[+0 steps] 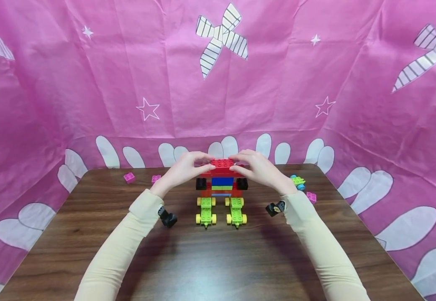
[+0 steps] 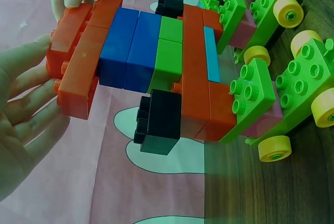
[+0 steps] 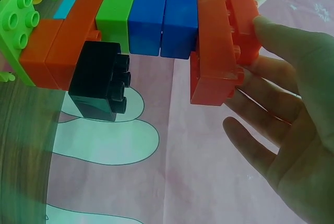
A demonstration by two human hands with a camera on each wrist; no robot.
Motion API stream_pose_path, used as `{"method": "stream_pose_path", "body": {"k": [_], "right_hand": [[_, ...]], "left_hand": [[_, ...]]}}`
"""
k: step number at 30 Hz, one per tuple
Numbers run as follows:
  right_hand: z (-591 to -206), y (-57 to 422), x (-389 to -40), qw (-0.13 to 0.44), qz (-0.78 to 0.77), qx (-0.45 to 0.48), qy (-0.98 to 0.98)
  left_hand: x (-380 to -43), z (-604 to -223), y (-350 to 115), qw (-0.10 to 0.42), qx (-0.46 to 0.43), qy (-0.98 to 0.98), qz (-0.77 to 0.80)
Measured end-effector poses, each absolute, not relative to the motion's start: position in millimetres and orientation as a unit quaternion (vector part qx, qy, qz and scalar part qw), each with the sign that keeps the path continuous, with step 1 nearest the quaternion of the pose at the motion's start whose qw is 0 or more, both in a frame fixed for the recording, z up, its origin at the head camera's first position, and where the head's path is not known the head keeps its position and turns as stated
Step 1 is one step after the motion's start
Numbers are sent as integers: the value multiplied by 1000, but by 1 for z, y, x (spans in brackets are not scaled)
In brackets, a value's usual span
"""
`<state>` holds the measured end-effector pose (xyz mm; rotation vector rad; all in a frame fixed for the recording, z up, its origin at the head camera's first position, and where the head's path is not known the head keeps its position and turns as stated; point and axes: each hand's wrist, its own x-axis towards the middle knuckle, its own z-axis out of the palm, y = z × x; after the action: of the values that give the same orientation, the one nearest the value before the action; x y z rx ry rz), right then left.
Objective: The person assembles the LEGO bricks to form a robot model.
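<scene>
A pink cloth [image 1: 270, 90] printed with bows and stars is hung round the back and sides, and in front of it a dark wooden tabletop [image 1: 225, 263] is spread. Over it, two cream sleeves [image 1: 114, 246] are stretched! And there, towards the far middle of the tabletop, a toy-brick figure [image 1: 222, 182] is stood upright.

Now to the hands: by the left hand [image 1: 185, 168], one end of the top red brick [image 1: 222, 163] is pinched, fingers curled behind and thumb set in front; by the right hand [image 1: 255, 168], the other end is gripped the same way. Below, the figure is carried on two green wheeled bases [image 1: 206, 216] with yellow wheels, placed side by side. At the wrists, black wrist cameras [image 1: 168, 218] are worn.

In the middle, two blue bricks [image 2: 142, 51] are stacked, flanked by black bricks [image 1: 201, 184]. Off to the right, a small green-and-blue wheeled base [image 1: 298, 181] is parked near a pink brick [image 1: 311, 197]; on the left, two more pink bricks [image 1: 129, 177] are scattered.
</scene>
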<state>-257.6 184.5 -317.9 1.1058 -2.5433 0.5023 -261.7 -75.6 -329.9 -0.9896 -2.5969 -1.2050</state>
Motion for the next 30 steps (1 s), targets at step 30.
{"method": "stream_pose_path", "body": {"k": [30], "right_hand": [[-316,184,-255,145,185,378,-895]], "left_hand": [[-261,-330,-75,79,-335,-860,-377]]}}
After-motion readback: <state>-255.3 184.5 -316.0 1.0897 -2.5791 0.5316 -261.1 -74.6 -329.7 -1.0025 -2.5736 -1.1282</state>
